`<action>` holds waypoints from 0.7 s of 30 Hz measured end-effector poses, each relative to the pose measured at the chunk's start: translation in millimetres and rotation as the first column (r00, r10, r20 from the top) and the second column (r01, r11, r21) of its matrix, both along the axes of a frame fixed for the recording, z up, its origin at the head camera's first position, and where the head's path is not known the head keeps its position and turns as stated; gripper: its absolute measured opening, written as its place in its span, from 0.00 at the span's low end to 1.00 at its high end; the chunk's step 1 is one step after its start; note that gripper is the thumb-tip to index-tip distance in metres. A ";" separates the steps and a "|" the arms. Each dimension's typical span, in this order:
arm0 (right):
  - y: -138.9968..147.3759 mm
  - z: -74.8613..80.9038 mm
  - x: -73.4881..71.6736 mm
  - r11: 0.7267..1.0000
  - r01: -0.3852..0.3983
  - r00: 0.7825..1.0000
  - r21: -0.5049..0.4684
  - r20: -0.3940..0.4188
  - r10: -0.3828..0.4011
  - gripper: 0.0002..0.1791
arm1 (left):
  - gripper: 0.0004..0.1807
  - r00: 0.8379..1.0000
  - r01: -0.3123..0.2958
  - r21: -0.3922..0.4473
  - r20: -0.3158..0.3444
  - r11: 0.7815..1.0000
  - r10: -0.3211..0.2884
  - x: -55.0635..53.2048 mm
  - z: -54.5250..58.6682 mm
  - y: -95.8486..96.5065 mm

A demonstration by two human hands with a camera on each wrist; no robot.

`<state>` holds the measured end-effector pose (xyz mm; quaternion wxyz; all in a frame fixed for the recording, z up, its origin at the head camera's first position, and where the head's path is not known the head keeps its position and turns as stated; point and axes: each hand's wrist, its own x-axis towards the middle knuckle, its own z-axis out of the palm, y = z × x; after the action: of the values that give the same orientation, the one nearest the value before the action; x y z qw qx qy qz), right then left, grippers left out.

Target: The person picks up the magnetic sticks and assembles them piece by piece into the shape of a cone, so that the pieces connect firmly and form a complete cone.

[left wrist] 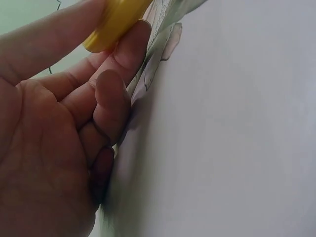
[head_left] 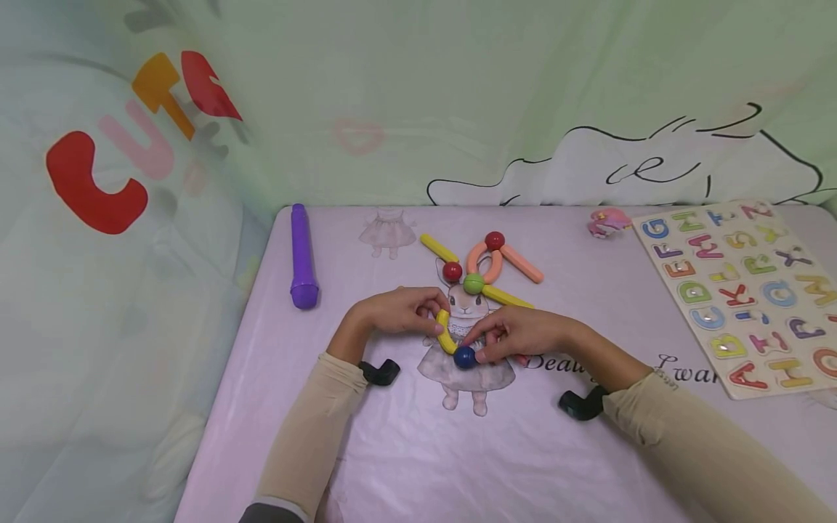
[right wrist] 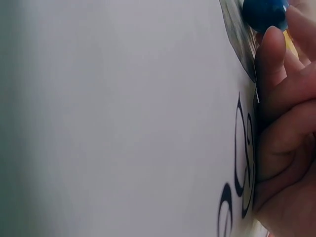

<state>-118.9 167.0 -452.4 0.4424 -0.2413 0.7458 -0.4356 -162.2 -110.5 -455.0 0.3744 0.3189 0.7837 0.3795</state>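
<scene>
In the head view my left hand [head_left: 404, 309] pinches a curved yellow stick [head_left: 447, 338] between thumb and fingers, low over the table. The stick's lower end meets a blue ball [head_left: 465, 357], which my right hand [head_left: 523, 335] grips with its fingertips. The left wrist view shows one end of the yellow stick [left wrist: 117, 23] between thumb and fingers. In the right wrist view the blue ball [right wrist: 264, 14] sits at the fingertips, with a bit of yellow behind. A small red end shows beneath the right hand, its shape mostly hidden.
Beyond the hands lie a red ball [head_left: 453, 272] by a straight yellow stick [head_left: 439, 248], and a green ball [head_left: 474, 283] joined to orange curved sticks and another red ball [head_left: 495, 240]. A purple toy microphone [head_left: 301, 254] lies left; a letter board [head_left: 713, 290] and pink toy [head_left: 609, 222] lie right.
</scene>
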 end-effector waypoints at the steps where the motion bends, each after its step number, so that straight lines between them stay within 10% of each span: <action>1: -0.1 -0.1 0.2 1.000 0.003 1.000 -0.005 0.001 -0.003 0.18 | 0.17 1.000 0.000 0.003 0.004 1.000 0.000 -0.3 0.1 -0.1; 21: 3.6 11.5 2.3 0.992 0.121 0.992 0.019 0.026 -0.122 0.18 | 0.25 0.999 -0.043 -0.062 0.009 0.997 0.044 1.3 4.9 0.9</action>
<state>-116.6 170.6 -440.8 0.4273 -0.1855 0.7569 -0.4584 -160.9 -109.6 -450.1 0.3796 0.2881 0.7998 0.3649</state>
